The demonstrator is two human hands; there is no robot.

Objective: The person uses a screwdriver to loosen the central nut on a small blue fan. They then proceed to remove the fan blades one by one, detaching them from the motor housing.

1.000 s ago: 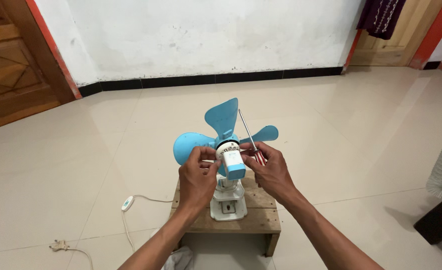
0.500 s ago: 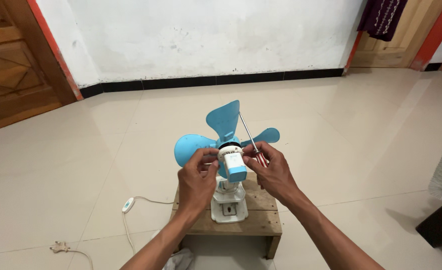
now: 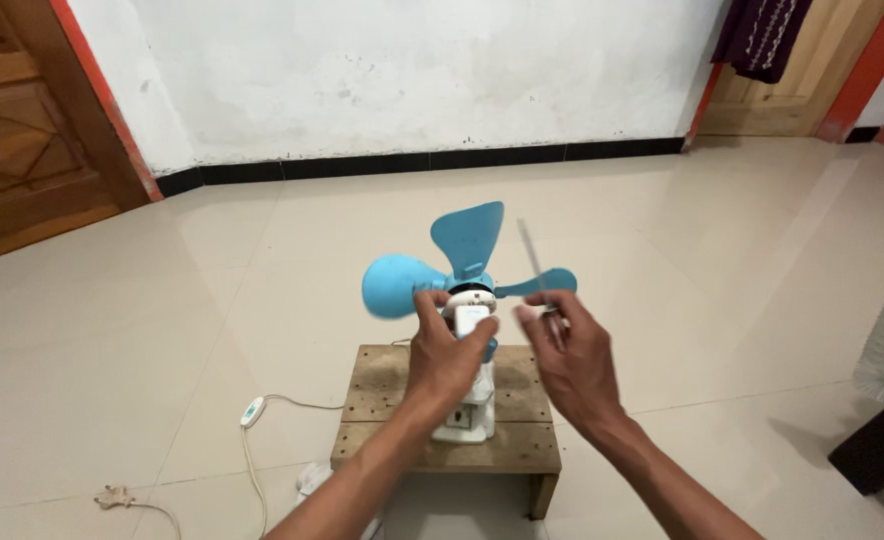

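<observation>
Small blue-bladed fan (image 3: 467,300) stands upright on low wooden stool (image 3: 382,395), grille off, blades bare. Left hand (image 3: 447,350) wraps fan's white motor housing from behind — fingers curled tight around it. Right hand (image 3: 572,355) just right of fan, fingers pinching blurred screwdriver (image 3: 537,275), shaft angled up beside blade. Power cord (image 3: 257,410) on floor left of stool.
</observation>
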